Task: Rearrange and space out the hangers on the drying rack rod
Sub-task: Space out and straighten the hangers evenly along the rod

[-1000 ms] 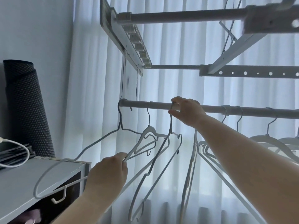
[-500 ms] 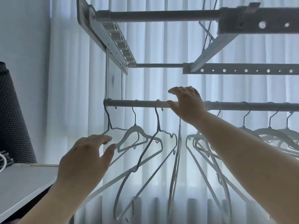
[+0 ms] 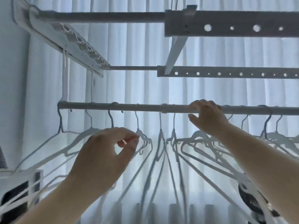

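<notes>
A grey rod (image 3: 145, 107) of the drying rack runs across the middle of the head view, with several white hangers hooked on it. The leftmost hanger (image 3: 60, 123) hangs at the rod's end, and others follow at spaced gaps. My left hand (image 3: 110, 151) is raised below the rod and pinches the shoulder of a hanger (image 3: 137, 120) between thumb and fingertips. My right hand (image 3: 207, 115) grips the rod, fingers over the top and thumb underneath. To its right a tight bunch of hangers (image 3: 200, 139) overlaps, partly hidden by my right forearm.
Two more rack bars sit above, one plain bar (image 3: 105, 16) and one perforated bar (image 3: 226, 73). White curtains (image 3: 137, 50) fill the background. A white shelf (image 3: 21, 173) stands at the lower left. A black-and-white patterned cloth (image 3: 249, 196) hangs at the lower right.
My left hand rose from open air to a hanger's shoulder and closed on it. My right hand slid to the right along the rod. The view turned right, and more spaced hangers show.
</notes>
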